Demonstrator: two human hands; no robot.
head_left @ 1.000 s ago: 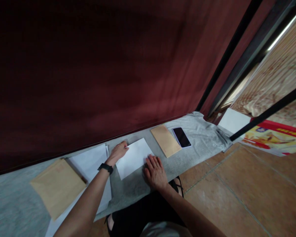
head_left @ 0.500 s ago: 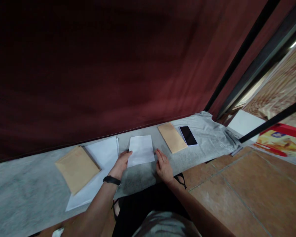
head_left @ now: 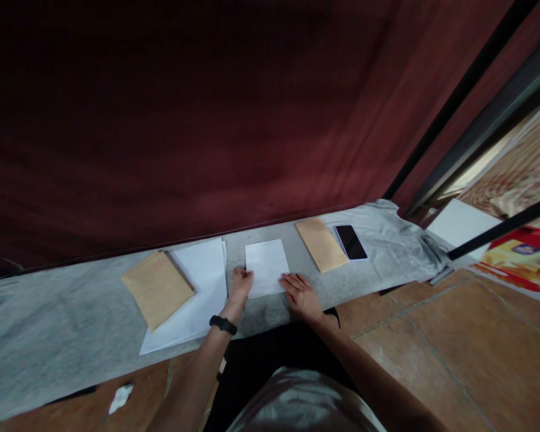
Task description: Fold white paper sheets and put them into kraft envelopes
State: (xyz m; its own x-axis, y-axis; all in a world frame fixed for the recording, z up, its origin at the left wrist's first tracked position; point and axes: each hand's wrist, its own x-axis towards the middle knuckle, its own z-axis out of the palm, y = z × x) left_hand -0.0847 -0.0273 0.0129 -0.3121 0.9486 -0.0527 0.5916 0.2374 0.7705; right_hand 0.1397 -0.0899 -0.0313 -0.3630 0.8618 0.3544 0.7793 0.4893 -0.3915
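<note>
A small white sheet of paper (head_left: 267,266) lies on the grey cloth (head_left: 49,324) in front of me. My left hand (head_left: 241,284), with a black band at the wrist, rests at the sheet's near left corner, fingers curled against its edge. My right hand (head_left: 300,292) lies flat at the near right corner, fingers stretched out on the cloth and touching the paper.
To the left lie a stack of white sheets (head_left: 193,294) and a brown envelope (head_left: 157,288). Right of the sheet are a second brown envelope (head_left: 321,243) and a black phone (head_left: 351,242). A dark red curtain hangs behind. Tiled floor (head_left: 454,348) and a crumpled white scrap (head_left: 120,397) are nearby.
The white sheet has turned from slanted to square with the cloth edge. Both hands slid to its near corners. The view shifted, showing more cloth on the left.
</note>
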